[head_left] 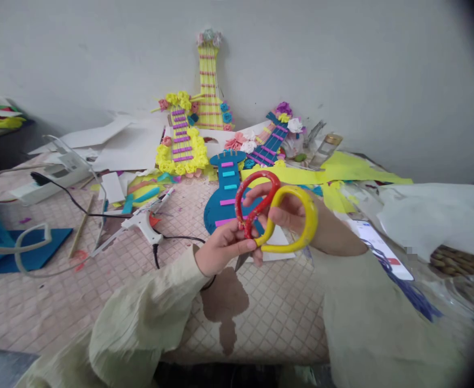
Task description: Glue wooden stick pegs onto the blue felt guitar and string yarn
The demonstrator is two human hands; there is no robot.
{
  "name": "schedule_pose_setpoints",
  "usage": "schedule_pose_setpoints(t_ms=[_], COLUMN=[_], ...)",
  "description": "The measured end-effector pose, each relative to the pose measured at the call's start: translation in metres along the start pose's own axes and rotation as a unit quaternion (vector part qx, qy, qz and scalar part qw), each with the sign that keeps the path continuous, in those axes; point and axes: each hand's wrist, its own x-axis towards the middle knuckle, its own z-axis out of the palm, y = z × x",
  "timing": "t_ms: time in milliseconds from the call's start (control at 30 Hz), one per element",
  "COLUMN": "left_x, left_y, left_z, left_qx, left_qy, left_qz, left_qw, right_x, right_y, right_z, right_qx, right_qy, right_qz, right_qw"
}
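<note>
A pair of scissors [311, 218] with one red and one yellow handle loop is held up over the table, its loops toward the upper right and a blade tip pointing down. My left hand [225, 249] pinches the scissors near the pivot, covering most of the blades. Around the handles is my right hand [288, 207], its fingers closed at the loops. Just behind both hands lies a blue guitar-shaped cutout [213, 210] with pink and light-blue strips across it, partly hidden by them. White paper [277, 245] shows underneath the hands.
Decorated paper guitars, one yellow [208, 81] and one with yellow flowers [182, 134], stand by the wall. A white glue gun [143, 223] with a black cord lies left. To the right are a phone [382, 250], purple yarn [409, 288] and yellow paper [352, 168].
</note>
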Motion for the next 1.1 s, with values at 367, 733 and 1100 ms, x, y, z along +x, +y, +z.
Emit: schedule_pose_setpoints(t_ms=[367, 733, 1100], left_x=[0.000, 0.010, 0.018], left_y=[0.003, 0.008, -0.012], left_z=[0.000, -0.098, -0.105], left_qx=[0.052, 0.407, 0.362], left_qy=[0.084, 0.410, 0.367], left_qz=[0.038, -0.012, -0.062], left_qw=[0.994, 0.817, 0.854], right_x=[0.006, 0.024, 0.022], right_y=[0.027, 0.034, 0.043], right_z=[0.025, -0.001, -0.006], right_qx=[0.212, 0.117, 0.149], right_qy=[-0.020, 0.186, 0.158], right_qz=[0.015, -0.115, -0.116], right_qw=[0.977, 0.969, 0.969])
